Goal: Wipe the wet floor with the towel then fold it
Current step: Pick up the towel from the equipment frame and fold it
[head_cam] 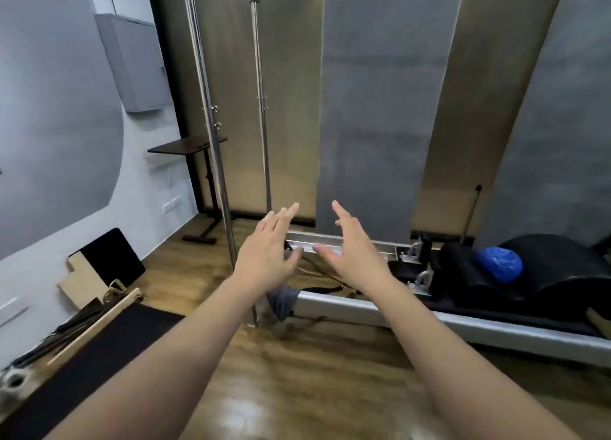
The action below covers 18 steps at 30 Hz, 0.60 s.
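Both my arms reach forward over the wooden floor (307,373). My left hand (267,254) is open, fingers spread, palm facing right. My right hand (353,251) is open too, palm facing left, a short gap from the left one. Neither holds anything. A grey cloth, likely the towel (281,302), hangs over the near end of the metal exercise bed frame (363,310), just below and between my wrists; my left forearm hides part of it. A shiny patch shows on the floor (241,416) near the bottom; I cannot tell if it is water or glare.
Upright steel poles (215,142) of the frame rise left of my hands. A black arc barrel with a blue ball (499,264) sits on the bed at right. A small side table (188,147), boards, a black mat (99,357) and sticks line the left wall.
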Available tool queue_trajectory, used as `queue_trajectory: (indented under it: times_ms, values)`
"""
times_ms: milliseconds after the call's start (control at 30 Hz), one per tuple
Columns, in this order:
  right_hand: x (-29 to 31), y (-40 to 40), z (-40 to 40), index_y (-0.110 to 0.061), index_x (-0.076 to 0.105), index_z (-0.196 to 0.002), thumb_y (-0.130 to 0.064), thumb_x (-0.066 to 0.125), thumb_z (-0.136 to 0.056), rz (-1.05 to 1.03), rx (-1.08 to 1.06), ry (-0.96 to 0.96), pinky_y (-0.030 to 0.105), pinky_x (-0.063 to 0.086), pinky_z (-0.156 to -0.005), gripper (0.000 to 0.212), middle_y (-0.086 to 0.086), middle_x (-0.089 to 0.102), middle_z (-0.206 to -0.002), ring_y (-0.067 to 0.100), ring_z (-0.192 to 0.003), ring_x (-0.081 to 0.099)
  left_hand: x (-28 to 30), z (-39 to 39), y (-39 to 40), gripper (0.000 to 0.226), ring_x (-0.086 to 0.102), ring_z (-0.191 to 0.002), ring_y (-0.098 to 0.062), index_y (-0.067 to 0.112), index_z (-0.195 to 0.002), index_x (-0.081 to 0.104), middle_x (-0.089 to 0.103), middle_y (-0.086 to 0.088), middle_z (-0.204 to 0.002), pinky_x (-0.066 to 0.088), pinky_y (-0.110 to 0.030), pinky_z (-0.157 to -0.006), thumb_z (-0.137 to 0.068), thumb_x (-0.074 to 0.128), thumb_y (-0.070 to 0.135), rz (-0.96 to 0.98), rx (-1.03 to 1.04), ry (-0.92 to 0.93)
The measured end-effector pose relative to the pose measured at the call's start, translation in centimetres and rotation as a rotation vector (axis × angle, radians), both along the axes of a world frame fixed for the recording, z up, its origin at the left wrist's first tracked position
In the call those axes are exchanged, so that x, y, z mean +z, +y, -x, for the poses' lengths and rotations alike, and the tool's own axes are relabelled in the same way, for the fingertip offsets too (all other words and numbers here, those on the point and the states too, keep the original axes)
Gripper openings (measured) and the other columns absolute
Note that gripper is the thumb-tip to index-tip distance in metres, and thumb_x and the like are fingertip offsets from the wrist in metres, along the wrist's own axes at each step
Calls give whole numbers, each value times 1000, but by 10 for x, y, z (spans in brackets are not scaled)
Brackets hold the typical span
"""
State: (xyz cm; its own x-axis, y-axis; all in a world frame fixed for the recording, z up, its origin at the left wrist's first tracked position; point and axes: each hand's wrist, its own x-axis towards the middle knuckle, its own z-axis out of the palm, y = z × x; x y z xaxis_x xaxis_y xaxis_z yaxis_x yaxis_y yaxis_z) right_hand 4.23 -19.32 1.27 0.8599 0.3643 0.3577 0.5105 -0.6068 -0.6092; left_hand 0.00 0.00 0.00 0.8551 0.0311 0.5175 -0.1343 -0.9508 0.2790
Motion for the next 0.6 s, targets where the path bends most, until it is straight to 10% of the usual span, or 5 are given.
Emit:
queue_trajectory:
  times_ms: [600]
  values:
    - [-153, 151, 5, -36, 14, -157, -56, 67, -88, 59, 76, 371, 47, 47, -105, 90, 0, 36, -155, 22, -132, 50, -142, 42, 179, 75, 31, -143, -14, 42, -154, 15, 31, 10, -158, 43, -36, -102, -92, 56, 50, 163, 74, 317]
